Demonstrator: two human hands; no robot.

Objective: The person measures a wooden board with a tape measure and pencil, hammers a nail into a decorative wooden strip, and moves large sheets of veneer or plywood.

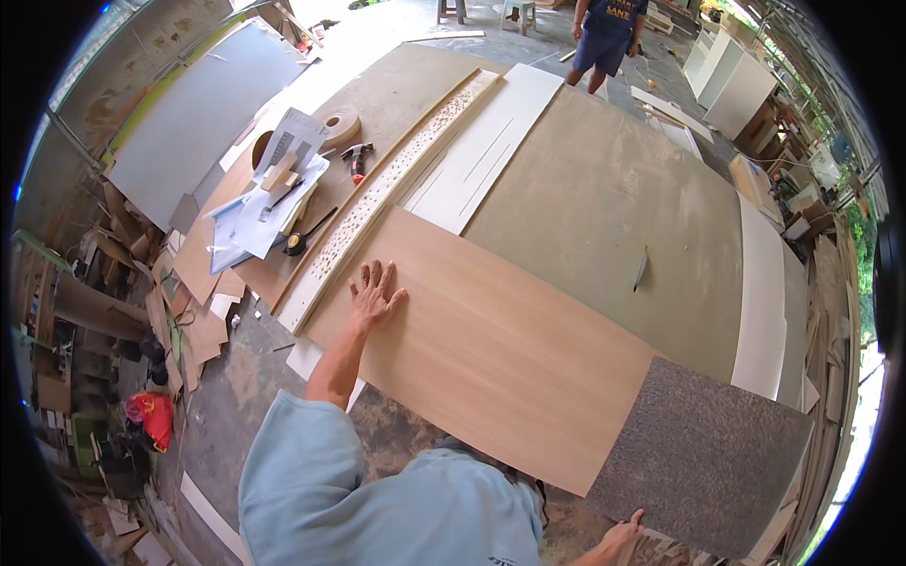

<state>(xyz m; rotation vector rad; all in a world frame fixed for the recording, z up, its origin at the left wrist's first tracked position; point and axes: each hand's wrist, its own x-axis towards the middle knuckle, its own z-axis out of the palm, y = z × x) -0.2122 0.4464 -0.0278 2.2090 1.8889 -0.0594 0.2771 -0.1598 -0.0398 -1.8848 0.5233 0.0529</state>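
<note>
A long light wood-grain panel (500, 340) lies across the worktable in front of me. My left hand (376, 297) rests flat on its left end, fingers spread. At its right end is a dark grey-brown textured sheet (703, 457); whether it is a separate piece lying over the panel I cannot tell. My right hand (618, 540) is at the near edge of this sheet, one digit on top and the others hidden below, seemingly pinching the edge. A long white strip with a perforated pattern (377, 189) lies just beyond my left hand.
Papers (274, 203), a tape measure (295, 243), a hammer (357, 162) and a tape roll (340, 124) lie at the left. White boards (510, 132) and a pen-like tool (642, 269) are on the table. A person (609, 38) stands beyond. Wood offcuts (203, 330) litter the left floor.
</note>
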